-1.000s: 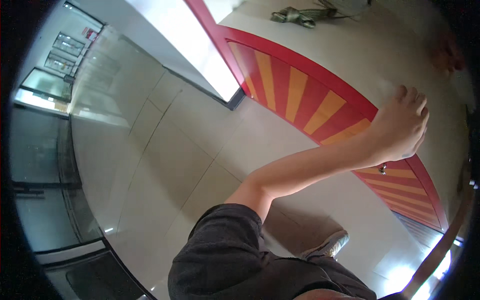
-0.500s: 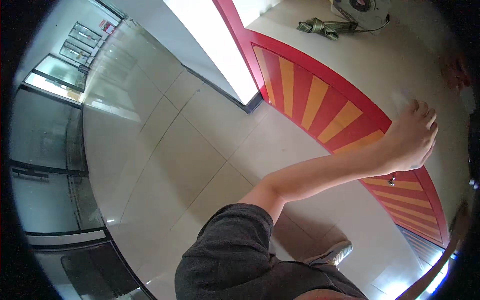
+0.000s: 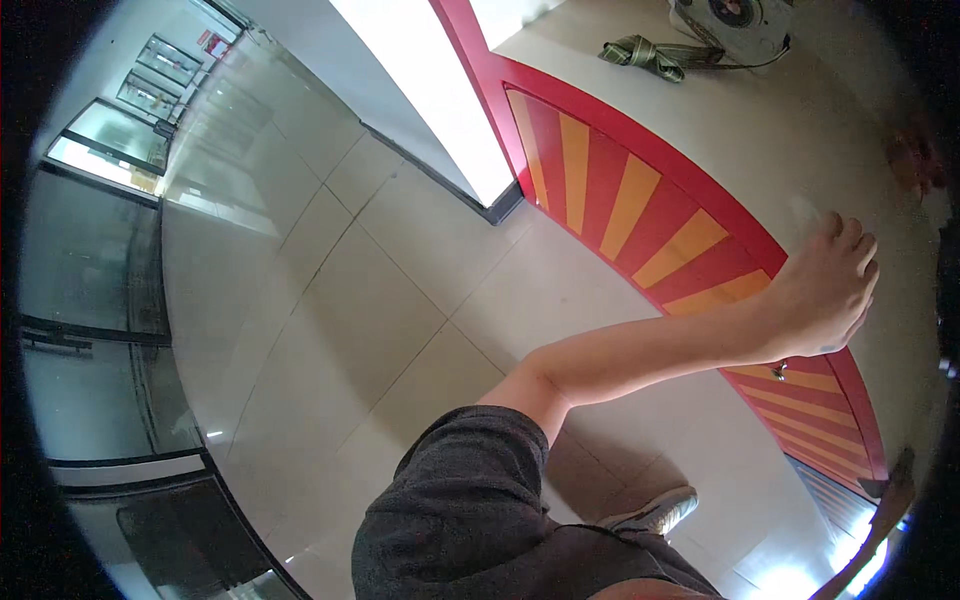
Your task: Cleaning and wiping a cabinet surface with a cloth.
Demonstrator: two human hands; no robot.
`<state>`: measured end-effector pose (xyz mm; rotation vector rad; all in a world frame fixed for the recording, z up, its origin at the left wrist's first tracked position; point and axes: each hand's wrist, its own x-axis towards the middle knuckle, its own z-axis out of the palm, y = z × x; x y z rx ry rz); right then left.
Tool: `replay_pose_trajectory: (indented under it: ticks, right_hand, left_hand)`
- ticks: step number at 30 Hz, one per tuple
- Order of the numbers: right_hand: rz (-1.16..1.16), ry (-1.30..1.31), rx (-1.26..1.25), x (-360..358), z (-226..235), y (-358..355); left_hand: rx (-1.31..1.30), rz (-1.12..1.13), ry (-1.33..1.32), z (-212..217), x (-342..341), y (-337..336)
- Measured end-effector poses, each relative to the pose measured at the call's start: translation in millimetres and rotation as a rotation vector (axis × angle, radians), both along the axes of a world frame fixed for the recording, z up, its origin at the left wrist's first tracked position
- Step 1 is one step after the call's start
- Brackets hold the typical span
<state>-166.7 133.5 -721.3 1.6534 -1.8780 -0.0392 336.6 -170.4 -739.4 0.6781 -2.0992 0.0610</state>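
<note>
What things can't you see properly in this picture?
- Head view: whatever the hand rests on atop the pale counter is covered by the hand itself.
- Head view: the other hand is out of the picture.
- Head view: the round device is cut off by the top edge.
- Head view: the small reddish thing near the right rim is too blurred to tell.

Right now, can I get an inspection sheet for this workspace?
Surface: pale counter top with red edge; red and yellow striped front.
Job's things: nothing held.
Clutter: folded green strap; round fan-like device, partly cut off.
Hands: left hand palm down on the counter edge, fingers spread; right hand not in view.
Cables: dark cord beside the device.
Surroundings: glossy tiled floor, glass doors, grey shoe.
</note>
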Motion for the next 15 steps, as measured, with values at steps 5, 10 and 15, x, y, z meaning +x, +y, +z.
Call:
replay_pose_trajectory:
  ticks: [5,10,15]
  right_hand:
    - [-0.275,-0.206,0.198,170,81,-36]
    - [-0.034,-0.139,0.189,201,56,-69]
    - [-0.092,-0.590,0.097,268,60,-112]
  left_hand:
    - [-0.015,-0.019,-0.004,-1,2,-2]
    - [-0.030,-0.038,-0.052,5,12,-3]
    - [-0.034,-0.087,-0.011,13,12,0]
